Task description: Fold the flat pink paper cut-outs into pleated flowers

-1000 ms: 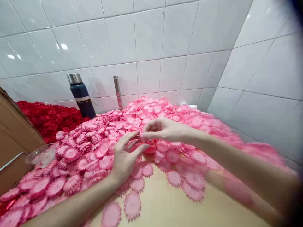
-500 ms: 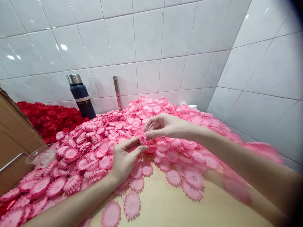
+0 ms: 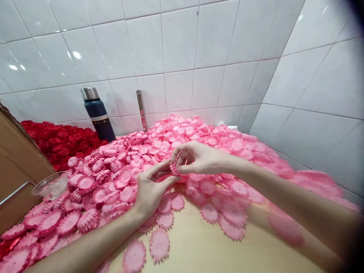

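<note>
Right now both hands meet over a big pile of pink flowers (image 3: pixel 216 148) on a tan counter (image 3: pixel 199 250). The left hand (image 3: pixel 149 189) and the right hand (image 3: pixel 196 157) share one small pink flower (image 3: pixel 174 169). It sits between their fingertips, right where the two hands come together.

The grip of the right hand is pinched on the flower from above, with the thumb and first finger curled into a ring around its top edge. The grip of the left hand is pinched on the same flower from below and from the side, with the thumb on top and a long finger under it. The other left fingers are a bit spread and hang just over the pile. The flower stands on its edge, tilted, and is lifted a little off the flowers under it.

Just below the grip, a few flat pink flowers lie alone on the bare counter. Past the grip, the pink pile climbs up to the white tiled wall (image 3: pixel 176 49). Far to the left of the grip stands a dark blue bottle (image 3: pixel 98 115) with a silver cap, right against the wall. Beside it lies a pile of red flowers (image 3: pixel 61 142). A clear plastic cup (image 3: pixel 51 185) lies on the pile's left edge, next to a brown cardboard box (image 3: pixel 17 159).
</note>
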Tool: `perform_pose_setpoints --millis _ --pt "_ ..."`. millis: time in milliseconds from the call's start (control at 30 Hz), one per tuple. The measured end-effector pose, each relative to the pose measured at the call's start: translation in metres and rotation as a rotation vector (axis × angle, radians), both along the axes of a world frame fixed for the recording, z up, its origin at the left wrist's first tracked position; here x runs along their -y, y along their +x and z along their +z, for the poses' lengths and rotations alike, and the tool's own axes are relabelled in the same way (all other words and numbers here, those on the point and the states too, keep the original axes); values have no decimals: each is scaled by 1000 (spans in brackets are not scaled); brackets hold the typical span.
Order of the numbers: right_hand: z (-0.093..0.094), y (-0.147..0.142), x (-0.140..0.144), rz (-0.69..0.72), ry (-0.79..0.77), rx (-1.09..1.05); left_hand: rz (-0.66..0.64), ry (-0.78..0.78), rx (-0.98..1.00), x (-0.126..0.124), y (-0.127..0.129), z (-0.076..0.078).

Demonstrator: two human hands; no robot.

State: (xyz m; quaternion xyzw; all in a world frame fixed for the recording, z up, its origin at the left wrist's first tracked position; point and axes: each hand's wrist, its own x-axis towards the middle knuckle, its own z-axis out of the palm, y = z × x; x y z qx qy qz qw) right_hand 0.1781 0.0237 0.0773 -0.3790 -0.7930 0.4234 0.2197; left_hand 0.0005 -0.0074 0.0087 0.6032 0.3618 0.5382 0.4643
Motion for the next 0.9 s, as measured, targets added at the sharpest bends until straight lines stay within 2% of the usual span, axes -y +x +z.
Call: perform_pose_setpoints --millis 233,433,533,633,767,900 --pt "-3 -4 2 -65 15 -16 112 -28 -19 -2 -2 -6" --pt "-10 -3 -3 -274 315 38 129 70 -49 -1 -3 -7" --pt "-10 1 -8 -304 302 58 131 74 -28 -1 -2 -7" --pt "-6 7 -11 -251 228 38 139 74 0 -3 -1 -5" --pt "1 11 -10 -51 116 -40 188 102 7 -4 0 -3" --pt "2 7 -3 41 128 -9 152 84 31 -4 0 -4"
